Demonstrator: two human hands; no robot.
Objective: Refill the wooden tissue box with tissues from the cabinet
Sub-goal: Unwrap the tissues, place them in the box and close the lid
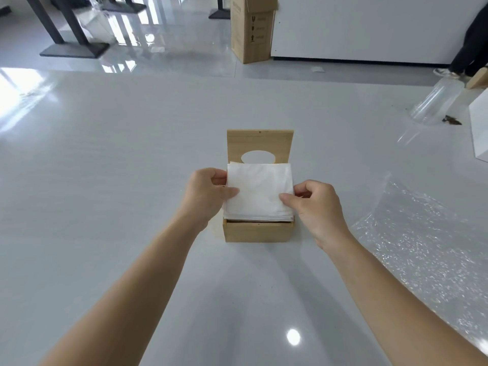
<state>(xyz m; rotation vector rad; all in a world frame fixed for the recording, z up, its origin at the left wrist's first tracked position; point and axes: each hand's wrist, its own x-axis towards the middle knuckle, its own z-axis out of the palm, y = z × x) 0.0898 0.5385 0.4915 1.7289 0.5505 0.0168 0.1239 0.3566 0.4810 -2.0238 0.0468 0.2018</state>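
While the left hand pinches the left edge of the tissue stack, thumb on top and fingers curled, the stack lies at the open mouth of the wooden tissue box on the tabletop, with the lid upright behind it. The right hand pinches the right edge the same way. The stack looks light, soft and floppy, so gripping both side edges and keeping it level should stop the sheets sagging or fanning.

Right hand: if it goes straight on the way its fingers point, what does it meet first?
The tissue stack, which the right hand pinches at its edge; beyond it, probably the left hand.
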